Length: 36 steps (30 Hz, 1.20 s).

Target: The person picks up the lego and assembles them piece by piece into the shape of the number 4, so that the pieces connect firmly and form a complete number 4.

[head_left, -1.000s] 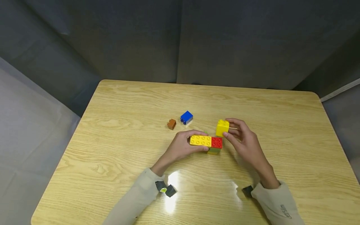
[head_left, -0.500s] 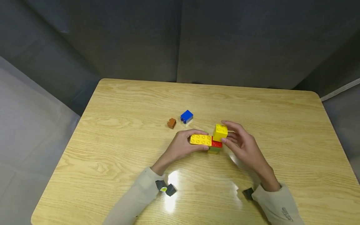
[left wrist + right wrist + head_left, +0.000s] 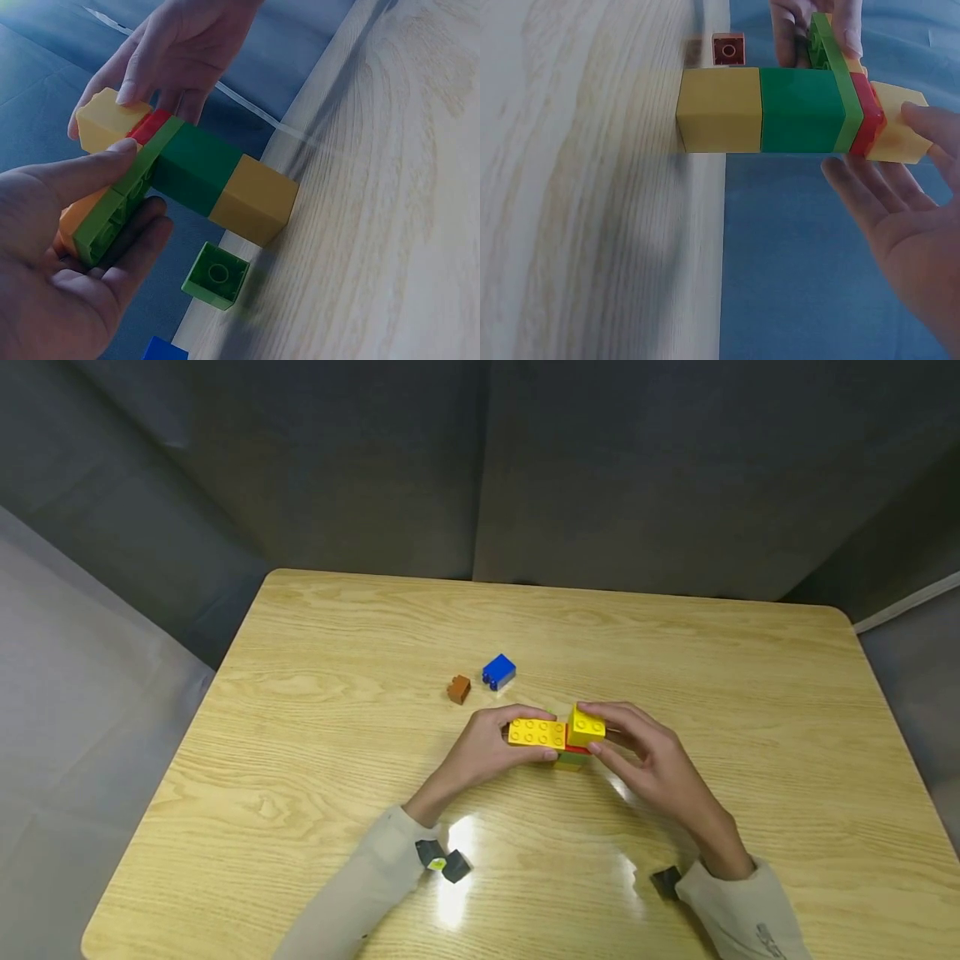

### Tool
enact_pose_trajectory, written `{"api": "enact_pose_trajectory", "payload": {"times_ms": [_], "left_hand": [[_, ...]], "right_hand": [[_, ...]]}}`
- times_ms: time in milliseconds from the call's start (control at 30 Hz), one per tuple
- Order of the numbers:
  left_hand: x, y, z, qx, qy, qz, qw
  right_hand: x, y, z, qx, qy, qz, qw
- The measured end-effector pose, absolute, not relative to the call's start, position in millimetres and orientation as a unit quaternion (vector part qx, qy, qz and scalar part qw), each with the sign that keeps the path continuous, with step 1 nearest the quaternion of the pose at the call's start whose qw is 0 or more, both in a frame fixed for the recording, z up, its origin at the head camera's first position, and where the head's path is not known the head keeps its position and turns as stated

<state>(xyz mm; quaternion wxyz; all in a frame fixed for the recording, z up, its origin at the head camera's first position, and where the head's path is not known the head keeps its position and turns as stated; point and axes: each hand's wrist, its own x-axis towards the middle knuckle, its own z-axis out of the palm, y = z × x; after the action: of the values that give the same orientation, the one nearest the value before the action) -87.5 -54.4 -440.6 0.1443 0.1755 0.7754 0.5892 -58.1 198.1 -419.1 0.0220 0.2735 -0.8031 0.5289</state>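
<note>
A stack of toy building bricks stands on the table. Its yellow base block [image 3: 255,199] carries a dark green block [image 3: 199,169], topped by a long light green brick [image 3: 112,221]. On that long brick lie a studded yellow brick [image 3: 536,733] and a red brick [image 3: 866,112]. My left hand [image 3: 491,743] pinches the overhanging left end between thumb and fingers. With thumb and fingertips, my right hand [image 3: 660,768] holds a yellow block [image 3: 587,727] on top of the red brick. In the right wrist view that block looks slightly tilted against the red one.
A blue brick [image 3: 499,671] and a small brown brick [image 3: 459,689] lie on the wooden table [image 3: 337,693] beyond my left hand. A loose green brick [image 3: 216,276] shows near the stack in the left wrist view. Dark cloth hangs behind the table's far edge.
My right hand has brought the yellow block leftward and down onto the red brick, now mostly covered. My left hand keeps its hold on the long bricks.
</note>
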Motion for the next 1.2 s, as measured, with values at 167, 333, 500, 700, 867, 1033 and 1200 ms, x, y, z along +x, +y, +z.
{"api": "enact_pose_trajectory", "payload": {"times_ms": [167, 333, 500, 700, 867, 1033, 1200], "left_hand": [[-87.9, -54.2, -441.5, 0.177, 0.775, 0.589, 0.144], [-87.7, -54.2, -441.6, 0.178, 0.775, 0.589, 0.144], [-87.5, -54.3, -441.3, 0.178, 0.775, 0.589, 0.144], [-87.8, -54.1, -442.0, 0.179, 0.774, 0.590, 0.145], [-87.8, -54.0, -440.7, 0.177, 0.774, 0.591, 0.146], [-87.8, -54.1, -440.8, 0.175, 0.772, 0.592, 0.149], [-88.2, -53.5, -440.5, 0.174, 0.775, 0.589, 0.150]], "right_hand": [[-57.3, 198.2, -419.2, 0.283, -0.798, 0.532, 0.020], [-57.0, 198.0, -420.6, 0.287, -0.801, 0.525, 0.021], [-57.2, 197.3, -421.0, 0.294, -0.806, 0.513, 0.030], [-58.5, 196.0, -420.7, 0.302, -0.811, 0.498, 0.049], [-59.8, 195.2, -421.4, 0.310, -0.807, 0.500, 0.056], [-59.2, 193.4, -421.2, 0.317, -0.800, 0.504, 0.072], [-58.6, 193.0, -421.7, 0.315, -0.799, 0.506, 0.075]]}}
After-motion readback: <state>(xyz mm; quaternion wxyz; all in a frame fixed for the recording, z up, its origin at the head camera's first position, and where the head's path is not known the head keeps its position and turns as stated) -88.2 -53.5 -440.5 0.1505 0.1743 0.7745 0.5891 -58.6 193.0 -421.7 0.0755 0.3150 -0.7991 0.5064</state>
